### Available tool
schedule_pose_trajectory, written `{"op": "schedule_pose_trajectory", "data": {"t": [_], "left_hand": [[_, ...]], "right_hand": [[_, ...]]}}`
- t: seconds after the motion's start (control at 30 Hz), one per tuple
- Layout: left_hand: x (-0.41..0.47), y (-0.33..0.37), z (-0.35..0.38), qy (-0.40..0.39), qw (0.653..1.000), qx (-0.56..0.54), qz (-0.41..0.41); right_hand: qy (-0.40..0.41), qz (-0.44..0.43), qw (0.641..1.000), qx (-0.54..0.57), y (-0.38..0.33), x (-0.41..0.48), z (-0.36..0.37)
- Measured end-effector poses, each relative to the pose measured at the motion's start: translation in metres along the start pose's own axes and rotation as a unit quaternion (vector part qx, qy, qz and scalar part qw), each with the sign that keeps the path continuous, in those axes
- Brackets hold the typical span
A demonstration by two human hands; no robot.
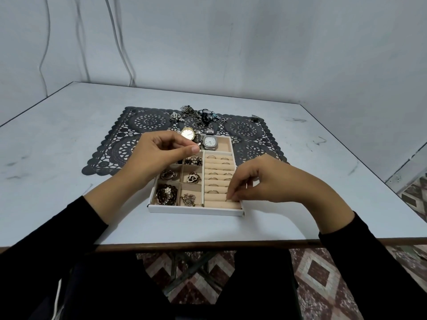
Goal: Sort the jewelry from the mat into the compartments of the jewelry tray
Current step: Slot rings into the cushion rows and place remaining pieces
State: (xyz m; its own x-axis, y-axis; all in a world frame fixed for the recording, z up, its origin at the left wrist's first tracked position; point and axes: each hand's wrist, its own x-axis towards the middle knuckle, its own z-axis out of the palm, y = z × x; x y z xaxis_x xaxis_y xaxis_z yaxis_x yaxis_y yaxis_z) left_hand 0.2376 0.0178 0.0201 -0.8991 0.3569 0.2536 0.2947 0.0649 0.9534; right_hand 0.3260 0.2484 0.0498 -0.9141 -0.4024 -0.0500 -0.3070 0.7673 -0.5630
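- Pale tabletop [69, 139] with dark scuffs, set in a bare grey corner; patterned tile floor [323, 278] below.
- Black lace mat [245, 130] under a tray [196, 210]; loose jewelry [198, 115] at the mat's far edge.
- Left hand [159, 153] fingers pinch a small piece over the tray.
- Right hand [261, 181] fingers pinched at the near ring rolls; contents hidden.

Bare table [69, 139] either side of tray [196, 210], left hand [159, 153] blocking its far-left compartments, jewelry heap [196, 115] behind

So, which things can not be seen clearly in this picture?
- Head view: what the left hand pinches, too small.
- Whether the right hand holds a ring at the ring rolls, fingertips cover it.
- The tray compartment under the left hand.
- The jewelry pile on the mat, too tangled.
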Motion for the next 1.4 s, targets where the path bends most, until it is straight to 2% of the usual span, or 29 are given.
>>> {"op": "schedule_pose_trajectory", "data": {"t": [0.53,0.73,0.93,1.1,1.23,1.33,1.4], "left_hand": [[-0.001,0.001,0.003,-0.002,1.0,0.011,-0.01],[-0.004,0.008,0.009,-0.011,0.999,-0.038,-0.007],[-0.006,0.009,0.01,-0.012,0.999,-0.039,-0.002],[-0.005,0.008,0.009,-0.008,1.0,-0.026,-0.008],[-0.002,0.005,0.008,-0.006,1.0,0.003,-0.005],[-0.002,0.003,0.009,-0.011,1.0,0.014,0.002],[-0.003,0.002,0.01,-0.021,0.999,0.025,0.012]], "right_hand": [[-0.009,0.006,1.0,0.001,0.003,0.002,-0.004],[-0.018,0.004,1.0,0.007,0.003,0.004,-0.004],[-0.032,0.003,0.999,-0.022,0.001,0.007,-0.003],[-0.033,0.003,0.998,0.051,0.013,0.008,-0.006],[0.041,0.005,0.976,0.212,0.02,0.009,-0.007],[0.159,0.048,0.943,0.288,0.028,0.015,-0.005],[0.264,0.069,0.925,0.265,0.04,0.024,-0.003]]}}
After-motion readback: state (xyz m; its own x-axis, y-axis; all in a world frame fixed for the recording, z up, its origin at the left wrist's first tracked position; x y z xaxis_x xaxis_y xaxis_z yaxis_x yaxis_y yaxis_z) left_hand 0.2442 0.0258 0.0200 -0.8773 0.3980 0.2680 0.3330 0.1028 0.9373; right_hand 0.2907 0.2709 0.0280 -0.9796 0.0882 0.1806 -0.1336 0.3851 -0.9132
